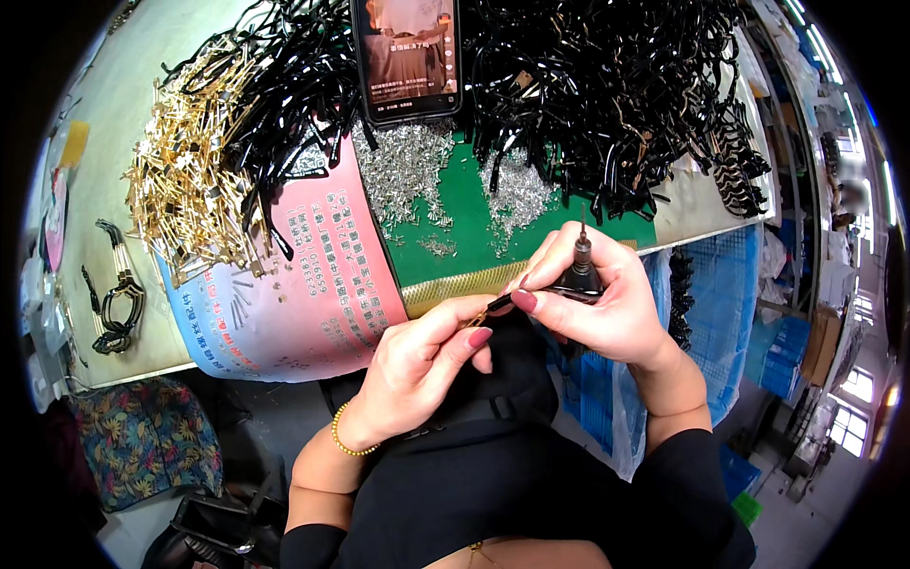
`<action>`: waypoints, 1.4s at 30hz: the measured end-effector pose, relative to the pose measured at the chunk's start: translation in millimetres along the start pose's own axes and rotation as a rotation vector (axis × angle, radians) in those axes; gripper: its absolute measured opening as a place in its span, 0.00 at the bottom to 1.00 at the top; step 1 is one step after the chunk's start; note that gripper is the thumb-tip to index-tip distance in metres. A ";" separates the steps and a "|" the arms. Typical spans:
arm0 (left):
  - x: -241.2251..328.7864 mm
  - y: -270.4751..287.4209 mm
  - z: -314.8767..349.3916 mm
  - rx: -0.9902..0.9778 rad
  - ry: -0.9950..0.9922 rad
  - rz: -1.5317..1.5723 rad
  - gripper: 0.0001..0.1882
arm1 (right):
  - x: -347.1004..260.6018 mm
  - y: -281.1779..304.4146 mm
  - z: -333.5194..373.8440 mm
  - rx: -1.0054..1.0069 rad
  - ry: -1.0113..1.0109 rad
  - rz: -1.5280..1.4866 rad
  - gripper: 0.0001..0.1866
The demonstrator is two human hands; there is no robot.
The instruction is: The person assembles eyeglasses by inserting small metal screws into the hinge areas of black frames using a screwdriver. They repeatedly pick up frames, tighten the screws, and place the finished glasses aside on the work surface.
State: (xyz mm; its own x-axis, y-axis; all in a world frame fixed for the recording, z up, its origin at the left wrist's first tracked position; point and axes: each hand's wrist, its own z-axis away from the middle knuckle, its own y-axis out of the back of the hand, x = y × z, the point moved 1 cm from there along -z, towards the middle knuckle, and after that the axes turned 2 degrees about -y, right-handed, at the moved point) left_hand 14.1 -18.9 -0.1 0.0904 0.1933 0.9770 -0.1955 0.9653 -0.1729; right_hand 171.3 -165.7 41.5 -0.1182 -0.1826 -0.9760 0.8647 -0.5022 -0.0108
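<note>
Both hands work just below the green mat (531, 237): left hand (417, 375) pinches a small black-and-gold piece (491, 308) steady while right hand (607, 303) grips a small screwdriver (580, 261) upright.

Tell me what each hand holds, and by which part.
The right hand grips a small black screwdriver around its handle, tip up. The left hand pinches a thin gold-and-black piece at one end between thumb and fingers.

We see a pale worktable (123, 104) bearing a green mat (474, 248), a pink-and-blue printed sheet (313, 294), heaps of gold pins (185, 180), silver pins (408, 171) and black curved parts (607, 85), a propped phone (408, 57), and what may be black loops (118, 303) at left.
</note>
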 end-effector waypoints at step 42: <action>1.0 4.8 -14.3 0.308 0.070 -0.279 0.11 | -17.0 12.2 -12.4 -0.337 -0.212 0.633 0.24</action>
State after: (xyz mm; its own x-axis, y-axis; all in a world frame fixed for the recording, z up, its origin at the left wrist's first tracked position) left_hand 27.2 -11.7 -1.7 0.2455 -0.0469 0.9683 -0.4356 0.8870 0.1534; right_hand 189.9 -158.2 55.2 0.3897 -0.5274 -0.7550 0.8973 0.0331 0.4401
